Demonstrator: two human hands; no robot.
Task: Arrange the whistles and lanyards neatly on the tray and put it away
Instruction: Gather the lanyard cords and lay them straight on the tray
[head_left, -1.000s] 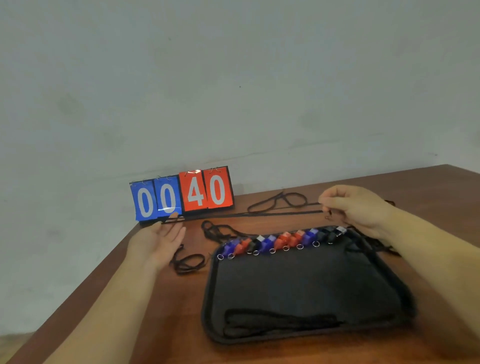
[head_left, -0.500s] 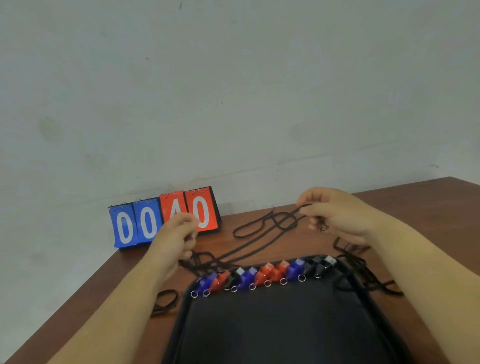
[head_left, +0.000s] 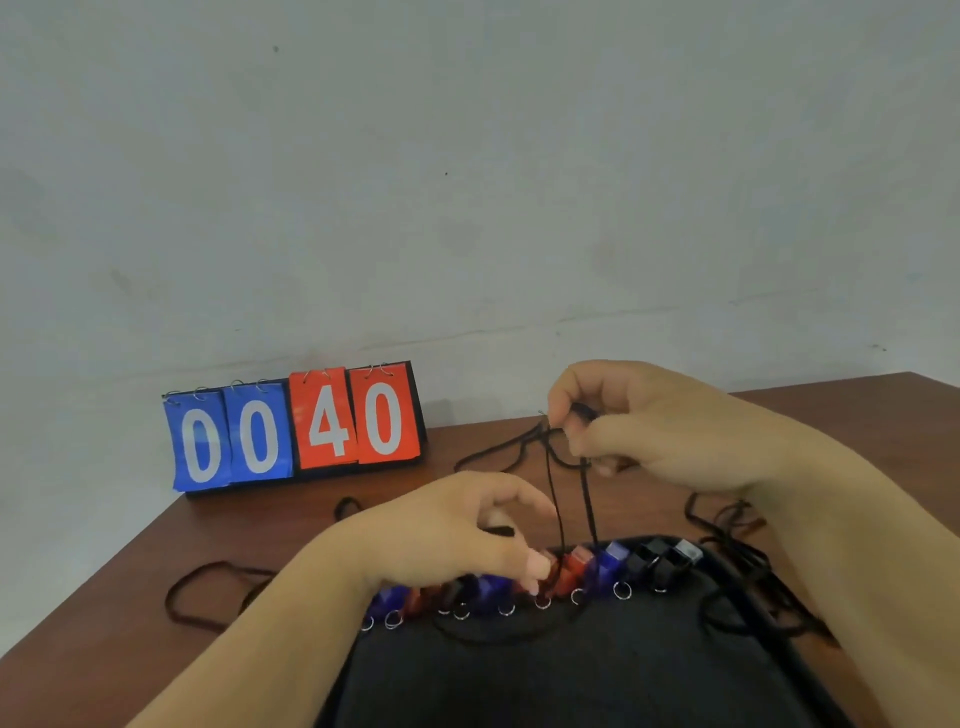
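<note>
Left hand (head_left: 457, 535) pinches a black lanyard (head_left: 556, 499) over the whistles (head_left: 587, 569) lined along the dark tray's (head_left: 571, 675) far edge; right hand (head_left: 649, 426) grips the same cord higher up. Beyond, brown desk (head_left: 130, 587), scoreboard (head_left: 293, 428) reading 00 40, pale wall (head_left: 467, 182).

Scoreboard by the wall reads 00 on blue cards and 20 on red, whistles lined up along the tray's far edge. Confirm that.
Not quite. In the head view the scoreboard shows 40 on red, not 20. The blue 00 is right, and the whistles do line the tray's far edge.
</note>
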